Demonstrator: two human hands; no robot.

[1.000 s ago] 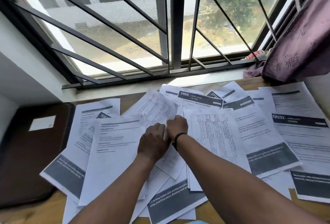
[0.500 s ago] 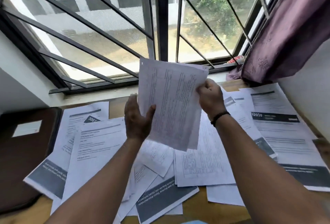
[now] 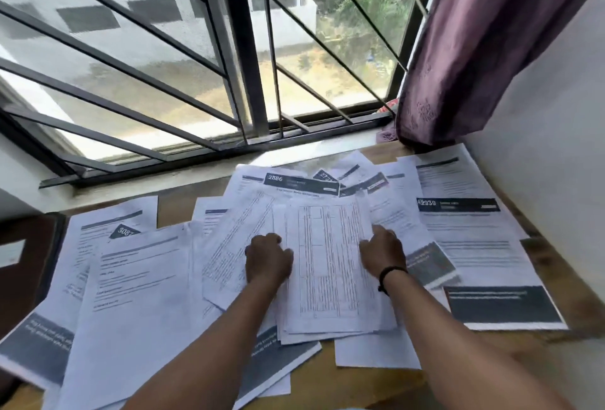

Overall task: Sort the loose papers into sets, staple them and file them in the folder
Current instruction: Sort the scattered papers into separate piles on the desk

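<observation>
At 12 o'clock on the desk (image 3: 360,386), left hand (image 3: 268,260) and right hand (image 3: 383,254) grip one table-printed stack (image 3: 327,265) by its sides, fingers curled, sorting barely started, loose papers (image 3: 131,295) everywhere, folder (image 3: 23,262) at 9 o'clock untouched, nothing visibly stapled.

**Both hands on the table-printed stack**

Your left hand (image 3: 268,259) and right hand (image 3: 383,254) flank a small stack of sheets (image 3: 327,265) lying on the loose papers (image 3: 137,295) across the wooden table (image 3: 360,386). A dark folder (image 3: 23,265) sits far left.
</observation>
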